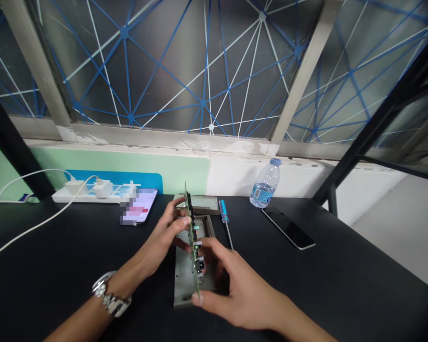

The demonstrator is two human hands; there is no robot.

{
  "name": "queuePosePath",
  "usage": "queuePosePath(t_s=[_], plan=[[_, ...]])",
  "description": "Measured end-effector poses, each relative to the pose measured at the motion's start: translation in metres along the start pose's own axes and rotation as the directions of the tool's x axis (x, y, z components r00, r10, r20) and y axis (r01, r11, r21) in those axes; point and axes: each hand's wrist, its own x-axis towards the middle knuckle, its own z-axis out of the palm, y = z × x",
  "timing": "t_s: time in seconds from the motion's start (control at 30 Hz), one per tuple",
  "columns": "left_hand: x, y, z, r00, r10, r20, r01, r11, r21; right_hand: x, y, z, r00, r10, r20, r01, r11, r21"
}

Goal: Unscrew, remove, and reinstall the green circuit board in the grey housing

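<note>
Both my hands hold a green circuit board (191,237) upright on its edge, seen almost side-on above a grey casing (184,280) lying on the black table. My left hand (166,235), with a metal watch on the wrist, pinches the board's upper part between thumb and fingers. My right hand (231,280) grips its lower end, thumb at the near corner and fingers curled behind it. Small connectors stick out on the board's right face.
A blue-handled screwdriver (224,219) lies just right of the casing. A water bottle (266,184) and a dark phone (288,228) lie farther right. Another phone (140,207), a white power strip (92,192) with chargers and white cables sit at the left. A second grey cover (201,203) lies behind.
</note>
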Motion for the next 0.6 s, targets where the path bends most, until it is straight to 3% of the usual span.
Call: queuePosePath(t_s=[0.2,0.4,0.6], plan=[[-0.003,0.005,0.004,1.0,-0.024,0.006,0.024,1.0,-0.015,0.0,0.001,0.002,0.997,0.069,-0.028,-0.069,0.998,0.001],[-0.007,0.005,0.009,0.986,-0.099,0.136,0.118,0.983,-0.14,0.002,0.001,0.003,0.995,0.092,-0.048,-0.091,0.995,0.036],[-0.001,-0.009,0.012,0.997,-0.074,0.016,0.075,0.991,-0.11,0.006,-0.007,0.005,0.996,-0.058,-0.064,0.068,0.985,0.157]])
